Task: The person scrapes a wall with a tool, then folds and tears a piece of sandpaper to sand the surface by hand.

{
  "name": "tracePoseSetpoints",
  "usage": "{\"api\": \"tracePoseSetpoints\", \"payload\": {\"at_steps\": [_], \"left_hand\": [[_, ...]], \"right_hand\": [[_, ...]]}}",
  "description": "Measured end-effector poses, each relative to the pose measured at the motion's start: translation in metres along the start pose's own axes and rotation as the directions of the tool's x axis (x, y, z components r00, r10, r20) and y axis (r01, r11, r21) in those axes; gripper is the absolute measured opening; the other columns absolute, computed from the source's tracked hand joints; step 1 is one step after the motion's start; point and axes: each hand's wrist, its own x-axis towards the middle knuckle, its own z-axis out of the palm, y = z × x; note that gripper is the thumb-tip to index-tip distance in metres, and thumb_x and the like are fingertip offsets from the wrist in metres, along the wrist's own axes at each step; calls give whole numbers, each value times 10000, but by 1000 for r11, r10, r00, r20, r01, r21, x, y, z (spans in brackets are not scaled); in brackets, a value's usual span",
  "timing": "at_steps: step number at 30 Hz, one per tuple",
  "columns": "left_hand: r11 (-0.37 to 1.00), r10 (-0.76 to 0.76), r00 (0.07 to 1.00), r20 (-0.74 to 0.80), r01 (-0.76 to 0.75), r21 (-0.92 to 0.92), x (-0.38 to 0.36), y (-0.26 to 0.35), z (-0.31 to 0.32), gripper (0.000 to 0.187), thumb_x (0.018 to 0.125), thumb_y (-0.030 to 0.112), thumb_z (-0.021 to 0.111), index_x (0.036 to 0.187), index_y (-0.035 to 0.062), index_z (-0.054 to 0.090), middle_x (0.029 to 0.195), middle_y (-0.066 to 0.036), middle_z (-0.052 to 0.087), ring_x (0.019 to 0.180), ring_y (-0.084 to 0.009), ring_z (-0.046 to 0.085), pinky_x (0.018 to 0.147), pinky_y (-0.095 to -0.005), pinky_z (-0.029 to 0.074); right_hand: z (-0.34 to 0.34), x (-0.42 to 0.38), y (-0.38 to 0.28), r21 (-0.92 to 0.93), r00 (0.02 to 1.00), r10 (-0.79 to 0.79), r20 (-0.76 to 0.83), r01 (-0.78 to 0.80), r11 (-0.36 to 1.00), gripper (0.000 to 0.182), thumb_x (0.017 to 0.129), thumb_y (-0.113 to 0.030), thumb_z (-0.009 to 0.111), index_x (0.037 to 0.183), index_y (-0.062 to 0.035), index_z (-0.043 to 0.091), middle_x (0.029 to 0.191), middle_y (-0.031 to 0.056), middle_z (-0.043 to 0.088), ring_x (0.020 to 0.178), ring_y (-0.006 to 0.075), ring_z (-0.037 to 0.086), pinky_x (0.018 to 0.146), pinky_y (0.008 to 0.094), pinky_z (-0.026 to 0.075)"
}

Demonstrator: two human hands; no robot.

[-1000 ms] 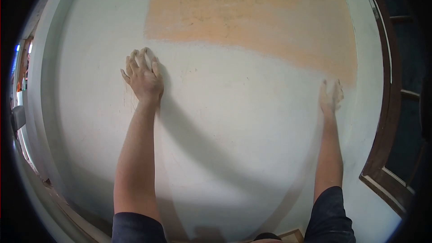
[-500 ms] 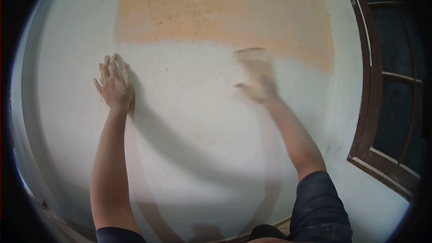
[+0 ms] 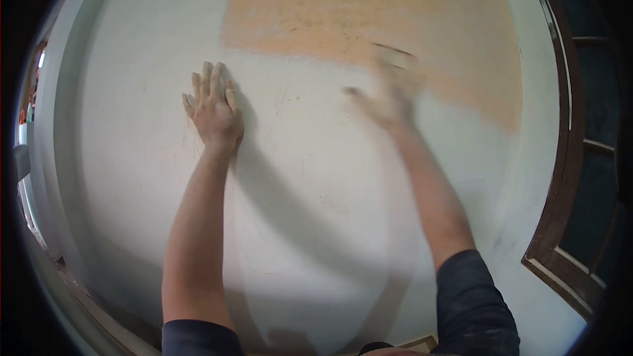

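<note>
Palm against the pale wall [image 3: 297, 171], my left hand [image 3: 216, 109] has its fingers spread and holds nothing. My right hand [image 3: 395, 89] is smeared by motion, its thumb pointing left, and overlaps the lower edge of an orange patch [image 3: 297, 13] on the wall. Thin dark lines show at its blurred fingertips; whether a thin item lies under the palm cannot be made out. Small dark marks dot the upper part of the patch.
A brown-framed window [image 3: 567, 191] with dark panes stands at the right. At the far left, a pale vertical wall edge [image 3: 56, 125] borders a narrow view of other things. Shadows of both arms fall on the wall.
The view has turned, so the wall and window sit differently in it. Against the orange patch, my right hand has moved left and slightly up; my left hand stays at the same place.
</note>
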Motion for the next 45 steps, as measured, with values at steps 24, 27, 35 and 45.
{"api": "tracePoseSetpoints", "payload": {"at_steps": [24,27,35,45], "left_hand": [[996,92,978,-189,-92,9,10,-39,-6,413,1050,240,551,1418,64,618,1497,-172,570,1427,-362,489,1196,-499,355],[997,68,983,-170,-72,-21,5,-37,-11,416,1046,231,539,1419,65,618,1490,-168,580,1419,-354,503,1201,-493,362],[980,154,972,-177,-173,-95,13,-57,-9,398,1063,197,482,1402,51,629,1466,-172,603,1400,-364,529,1189,-465,412],[982,141,978,-156,-158,-107,12,-62,-7,413,1065,194,452,1410,43,622,1469,-172,601,1388,-357,541,1177,-466,429]], "right_hand": [[-137,-434,305,-112,763,625,166,-615,781,801,1056,-283,532,1710,-104,105,1770,206,89,1609,507,23,1290,617,82],[-172,-556,238,-141,687,638,348,-635,760,941,955,-254,606,1689,-12,69,1752,270,85,1608,512,15,1286,626,48],[-130,-394,352,-245,889,444,112,-408,880,926,1010,-361,640,1648,83,137,1733,297,139,1613,449,103,1303,568,58],[-127,-241,396,-73,956,294,3,-293,953,684,1096,-302,512,1651,6,257,1712,236,279,1599,437,183,1298,523,145]]}}
